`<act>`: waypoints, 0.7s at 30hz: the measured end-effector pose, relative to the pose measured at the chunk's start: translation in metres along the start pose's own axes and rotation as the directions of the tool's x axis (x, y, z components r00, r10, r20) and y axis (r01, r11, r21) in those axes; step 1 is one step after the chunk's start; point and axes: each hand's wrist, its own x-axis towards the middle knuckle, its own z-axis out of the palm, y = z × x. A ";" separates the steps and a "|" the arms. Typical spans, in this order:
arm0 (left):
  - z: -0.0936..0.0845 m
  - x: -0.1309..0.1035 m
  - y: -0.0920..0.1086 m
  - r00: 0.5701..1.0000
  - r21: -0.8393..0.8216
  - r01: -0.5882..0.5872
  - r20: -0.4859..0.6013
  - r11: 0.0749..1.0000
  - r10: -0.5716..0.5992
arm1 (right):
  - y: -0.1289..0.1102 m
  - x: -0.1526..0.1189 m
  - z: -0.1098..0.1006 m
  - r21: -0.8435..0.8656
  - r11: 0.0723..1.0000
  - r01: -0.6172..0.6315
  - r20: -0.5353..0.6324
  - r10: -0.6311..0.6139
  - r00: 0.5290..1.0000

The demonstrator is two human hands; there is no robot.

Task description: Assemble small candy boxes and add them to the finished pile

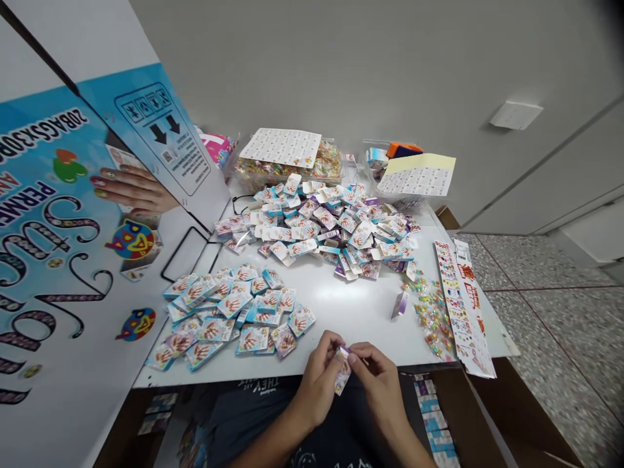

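Note:
A small purple-and-white cardboard box (342,377) is held between both hands, just off the table's front edge. My left hand (319,374) grips it from one side, thumb along its printed face. The fingertips of my right hand (375,370) pinch its upper end. Left of them lies a group of small blue-and-white boxes (234,302), apparently closed. Farther back is a heap of similar boxes (336,221), many with flaps up. One purple-edged box (400,305) stands alone on the table, near a scatter of small colourful wrapped pieces (431,312).
Sticker-like sheets (461,305) lie along the right edge. At the back stand clear tubs, one with colourful pieces (329,162), topped by printed sheets (283,147). A large printed carton (190,156) rises at left. Below the table, an open brown carton (468,403) holds stacked boxes.

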 end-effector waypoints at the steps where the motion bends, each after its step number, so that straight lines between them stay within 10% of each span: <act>1: 0.000 -0.002 -0.002 1.000 0.016 -0.009 -0.016 1.000 0.010 | 0.001 0.002 0.000 0.063 0.995 -0.077 0.008 0.077 0.997; 6: 0.000 -0.007 -0.014 0.977 0.219 -0.142 -0.129 0.965 0.173 | 0.004 0.008 0.008 0.298 0.904 -0.307 0.097 0.291 0.952; 16: -0.013 0.003 0.009 0.900 0.388 -0.354 -0.105 0.851 0.422 | -0.001 -0.011 0.031 0.008 0.992 0.125 -0.164 -0.121 0.979; 21: -0.020 0.003 0.017 0.852 0.390 -0.426 -0.132 0.816 0.507 | -0.011 -0.003 0.037 0.251 0.961 -0.116 0.036 0.111 0.993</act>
